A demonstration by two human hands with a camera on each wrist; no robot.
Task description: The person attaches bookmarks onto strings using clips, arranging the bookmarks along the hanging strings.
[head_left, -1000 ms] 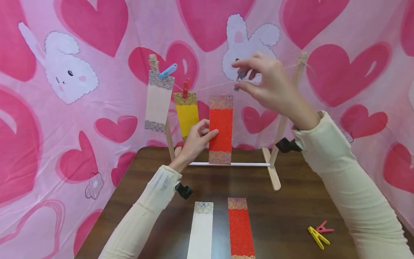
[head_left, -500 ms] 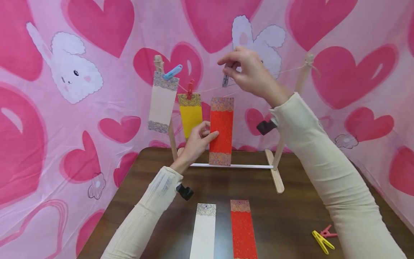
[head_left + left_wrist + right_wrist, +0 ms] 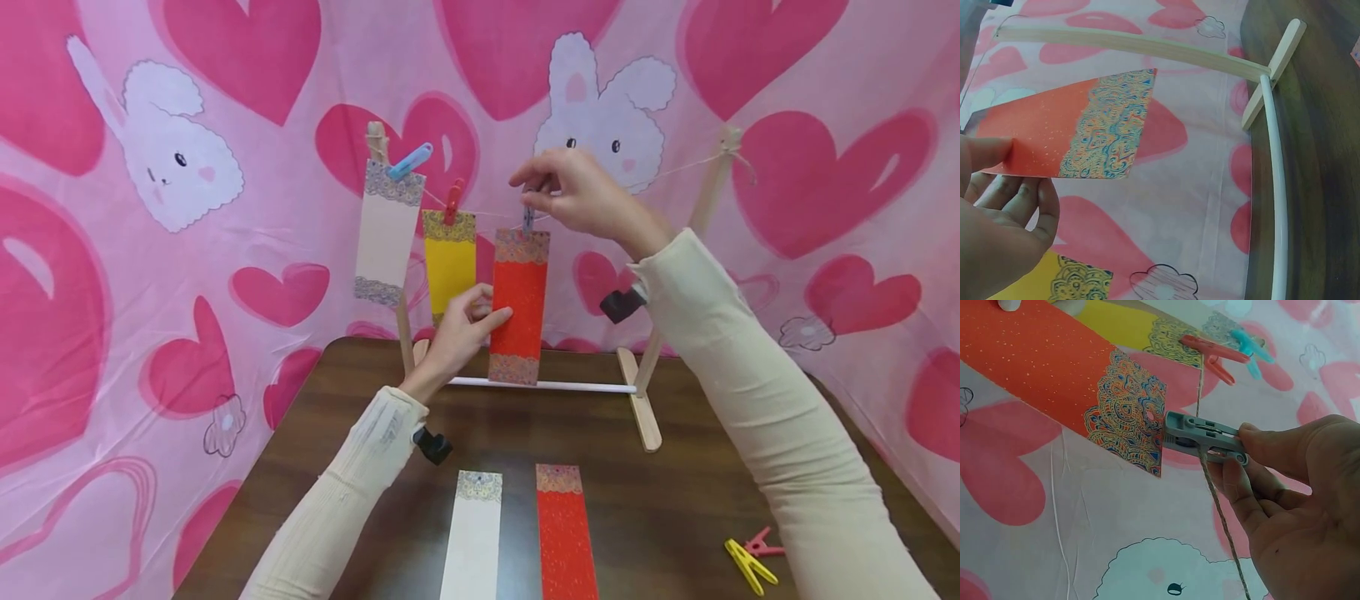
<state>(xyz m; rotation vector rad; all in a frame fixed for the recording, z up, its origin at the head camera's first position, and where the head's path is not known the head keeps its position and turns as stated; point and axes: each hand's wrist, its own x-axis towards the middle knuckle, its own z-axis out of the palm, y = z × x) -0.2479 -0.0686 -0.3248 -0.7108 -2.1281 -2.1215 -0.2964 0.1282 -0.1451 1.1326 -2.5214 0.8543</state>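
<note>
Red rectangular paper card with ornamented bands at both ends [image 3: 516,304] is held upright in the air, in front of the line, above the surface. Left hand [image 3: 459,333] has it in a pinching grip near the middle of one long edge: the thumb lies on the face, the fingers are bent behind, and only the card's thickness is between them. Grey plastic clothespin [image 3: 1207,434] is at the upper edge of this card, with its tip touching; whether it bites the paper, I cannot tell. Right hand [image 3: 1297,487] holds the clothespin by its rear end, thumb and finger closed on the two handles. Thin beige twisted string [image 3: 1220,506] passes at the clothespin's middle.

Farther along the string, a yellow paper card [image 3: 450,267] hangs from a red plastic clip [image 3: 453,202], and next to it a whitish card [image 3: 386,233] from a light-blue plastic clip [image 3: 411,161]. Two wooden posts carry the string, and a white round rod [image 3: 577,387] joins them low down. On the brown wooden surface [image 3: 660,517] lie one white card [image 3: 472,542] and one second red card [image 3: 566,542], side by side but apart. To their right, a yellow clip [image 3: 750,567] lies close against a pink clip [image 3: 763,543].
</note>
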